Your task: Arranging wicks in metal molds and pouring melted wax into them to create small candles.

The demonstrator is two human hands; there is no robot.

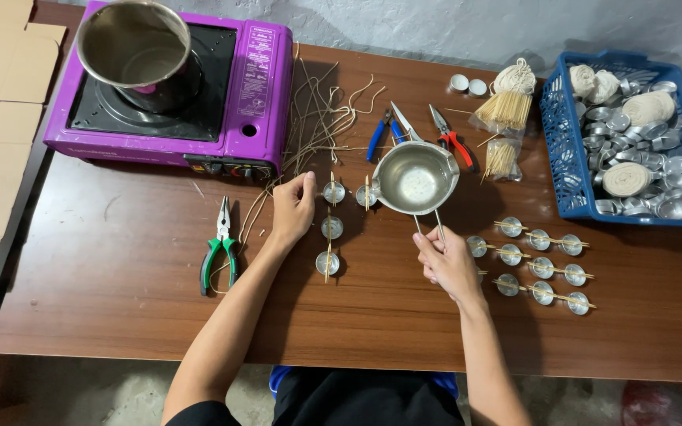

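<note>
A: Wax jug first, in the head view: where does the small steel pouring pot (415, 178) sit?

B: Above the brown table (120, 300), at its middle, held level. The right hand (445, 260) closes around its two thin wire handles (429, 225), fingers wrapped tight on them. The pot's spout points left, toward a small tealight cup (366, 195).

A: And the left hand (294, 205)?

B: Fingers loosely curled, tips resting at a tealight cup with a stick across it (333, 191). Whether it pinches the cup or only steadies it, I cannot tell. Two more cups (329, 244) lie in a column just below, each with a wooden stick over it.

A: Around them?

B: To the right of the right hand, six filled-looking cups in two rows (541, 268), sticks laid across. Far right, a blue plastic basket (562, 158) with empty metal cups and rolls of pale wick cord. Beside it, bundles of wooden sticks in bags (507, 118). Behind the pot, blue-handled pliers (379, 134) and red-handled cutters (453, 140). Loose wick strands (321, 118) sprawl by a purple portable stove (238, 87) bearing a steel saucepan (137, 49). Green-handled pliers (219, 251) lie left of the left forearm.
</note>
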